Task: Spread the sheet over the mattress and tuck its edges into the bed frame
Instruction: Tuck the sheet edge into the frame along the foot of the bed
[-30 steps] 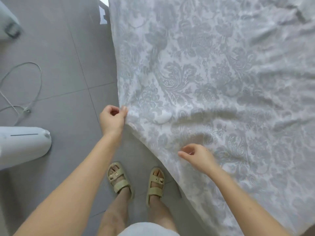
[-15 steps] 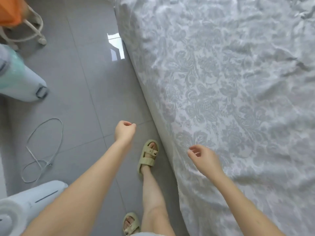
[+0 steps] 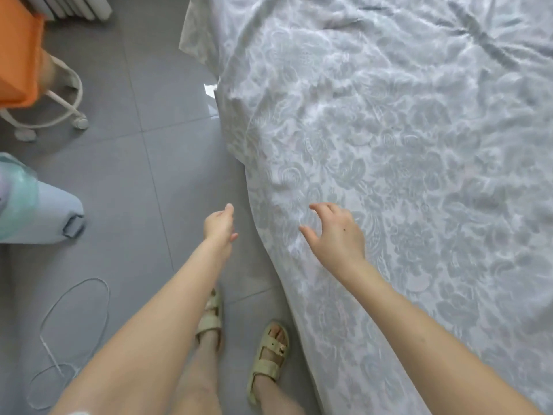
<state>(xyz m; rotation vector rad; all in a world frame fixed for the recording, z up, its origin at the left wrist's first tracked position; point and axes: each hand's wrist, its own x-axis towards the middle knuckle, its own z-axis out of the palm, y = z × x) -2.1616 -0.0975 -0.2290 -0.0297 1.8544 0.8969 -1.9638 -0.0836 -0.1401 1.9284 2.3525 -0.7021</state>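
A pale grey sheet (image 3: 389,151) with a floral pattern lies wrinkled over the mattress and hangs down the bed's left side toward the floor. Its far corner (image 3: 197,40) sticks out loose over the floor. My right hand (image 3: 335,235) hovers over the sheet near the bed's left edge, fingers spread and slightly bent, holding nothing. My left hand (image 3: 220,224) is over the floor just left of the hanging sheet, fingers relaxed and empty. The mattress and bed frame are hidden under the sheet.
Grey floor tiles (image 3: 149,163) run along the bed's left side. A pale blue and green appliance (image 3: 36,211) lies at the left, a thin white cable (image 3: 74,324) loops on the floor, and an orange item on a wheeled white stand (image 3: 59,115) is at the top left. My sandalled feet (image 3: 269,354) stand by the bed.
My left hand let go of the sheet edge, which dropped against the bed side. I stepped along the bed; both hands opened and reach forward, the right over the sheet.
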